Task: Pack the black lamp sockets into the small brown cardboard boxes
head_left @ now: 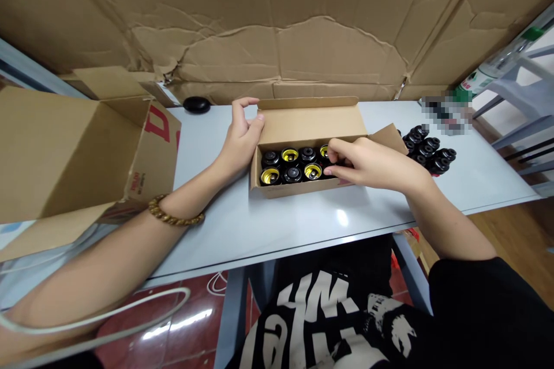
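Note:
A small cardboard box lies open on the table, its lid raised at the back. Two rows of black cylindrical parts stand upright in it; some show yellow rings inside their tops, others have black stepped tops. My left hand grips the box at its left back corner, thumb against the lid's edge. Over the right end of the box, my right hand has its thumb and bent fingers around a black cylindrical part among the others. That hand hides most of the part and the box's right end.
More black parts stand in a group on the table to the right. A large open carton is at the left, and a black mouse-like object lies near the back. A green-capped bottle and a white cable also show.

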### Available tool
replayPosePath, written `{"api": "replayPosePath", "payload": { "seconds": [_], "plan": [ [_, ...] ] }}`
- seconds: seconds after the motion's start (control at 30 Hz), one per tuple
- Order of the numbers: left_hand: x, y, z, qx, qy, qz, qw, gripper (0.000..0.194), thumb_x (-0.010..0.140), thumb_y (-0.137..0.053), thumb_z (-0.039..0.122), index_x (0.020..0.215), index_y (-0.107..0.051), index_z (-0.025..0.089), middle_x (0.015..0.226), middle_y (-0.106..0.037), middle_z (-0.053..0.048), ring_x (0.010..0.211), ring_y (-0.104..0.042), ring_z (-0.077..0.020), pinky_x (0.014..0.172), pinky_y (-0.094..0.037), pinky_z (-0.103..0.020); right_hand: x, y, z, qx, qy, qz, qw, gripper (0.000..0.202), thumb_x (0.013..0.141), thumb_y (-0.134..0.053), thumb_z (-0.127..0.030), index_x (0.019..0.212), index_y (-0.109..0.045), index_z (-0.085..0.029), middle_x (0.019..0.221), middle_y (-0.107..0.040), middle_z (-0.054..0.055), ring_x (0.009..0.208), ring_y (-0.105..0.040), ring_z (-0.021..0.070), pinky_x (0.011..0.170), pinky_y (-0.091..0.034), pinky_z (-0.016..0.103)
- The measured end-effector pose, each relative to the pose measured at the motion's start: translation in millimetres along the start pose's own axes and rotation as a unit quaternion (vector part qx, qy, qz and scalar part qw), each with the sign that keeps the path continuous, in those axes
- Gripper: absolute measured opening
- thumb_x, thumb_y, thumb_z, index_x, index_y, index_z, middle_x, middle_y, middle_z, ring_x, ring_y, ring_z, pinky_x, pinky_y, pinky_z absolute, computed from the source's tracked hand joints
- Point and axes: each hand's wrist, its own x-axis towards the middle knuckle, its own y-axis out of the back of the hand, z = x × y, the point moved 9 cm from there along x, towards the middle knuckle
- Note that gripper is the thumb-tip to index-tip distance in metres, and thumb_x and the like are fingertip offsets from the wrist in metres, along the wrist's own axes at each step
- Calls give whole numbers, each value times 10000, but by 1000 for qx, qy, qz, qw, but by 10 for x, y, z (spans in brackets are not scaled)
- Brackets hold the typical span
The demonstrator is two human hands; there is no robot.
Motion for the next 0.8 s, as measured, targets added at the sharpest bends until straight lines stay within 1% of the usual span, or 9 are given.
{"api": "replayPosePath", "payload": {
  "seconds": [0.17, 0.23, 0.33, 0.4, 0.43, 0.5, 0.6, 0.67, 0.8],
  "plan": [
    [-10, 25, -3, 7, 2, 6, 1000, 599, 1066, -650, 597, 1538, -427, 303, 969, -675, -47, 924, -798, -314, 890, -696, -506, -25, 32, -9, 12, -1, 6, 1000, 264, 1152, -653, -427, 983, -526, -268, 785, -798, 1, 711, -738, 207, 683, -437, 347],
    [-16, 27, 17, 13, -1, 3, 1000, 589, 1072, -642, 598, 1532, -429, 299, 950, -672, -34, 847, -771, -284, 833, -679, -461, -89, 155, -36, 27, 27, 34, 999, 282, 1148, -647, -473, 974, -570, -264, 758, -781, -3, 669, -707, 199, 672, -443, 350],
    [-29, 34, 61, 41, 1, 1, 999, 581, 1080, -614, 599, 1534, -424, 290, 964, -677, -29, 809, -748, -261, 790, -652, -423, -328, 679, -25, -6, 84, 218, 972, 287, 1118, -666, -503, 959, -655, -264, 774, -754, 14, 683, -666, 208, 707, -478, 368],
    [-38, 41, 88, 58, 6, 1, 998, 577, 1086, -600, 599, 1537, -424, 284, 1005, -693, -43, 825, -749, -262, 795, -647, -424, -574, 1081, 143, -38, 61, 364, 929, 206, 1117, -650, -444, 1059, -727, -263, 907, -806, 58, 794, -697, 232, 796, -530, 392],
    [-41, 42, 100, 62, 10, 1, 998, 575, 1088, -595, 598, 1537, -425, 283, 1029, -702, -52, 833, -751, -264, 801, -649, -429, -650, 1216, 292, -53, 21, 397, 916, 200, 1117, -635, -402, 1162, -759, -252, 1011, -840, 90, 874, -724, 248, 854, -552, 408],
    [-47, 42, 120, 63, 15, 0, 998, 569, 1088, -592, 594, 1534, -429, 280, 1073, -718, -69, 844, -753, -268, 813, -655, -445, -652, 1329, 662, -91, -87, 366, 922, 334, 1078, -644, -335, 1347, -788, -199, 1171, -871, 154, 992, -761, 279, 939, -567, 439],
    [-52, 37, 139, 57, 18, 4, 998, 558, 1082, -596, 585, 1520, -438, 278, 1092, -727, -79, 835, -742, -267, 814, -659, -458, -462, 1148, 1219, -129, -215, 181, 951, 425, 1035, -677, -409, 1370, -848, -211, 1275, -892, 149, 1029, -799, 311, 937, -588, 452],
    [-56, 39, 150, 57, 16, 10, 998, 548, 1083, -596, 583, 1513, -444, 279, 1082, -727, -75, 818, -730, -261, 805, -654, -454, -336, 991, 1413, -125, -230, 106, 959, 368, 1016, -686, -443, 1262, -899, -271, 1264, -908, 100, 1039, -819, 312, 892, -600, 425],
    [-62, 41, 182, 60, 7, 15, 998, 528, 1086, -604, 587, 1492, -455, 284, 1069, -724, -67, 834, -734, -260, 817, -651, -446, -179, 804, 1557, -106, -243, 77, 961, 210, 933, -807, -476, 1005, -923, -316, 1025, -906, 85, 909, -815, 325, 771, -587, 423]
  ]
}}
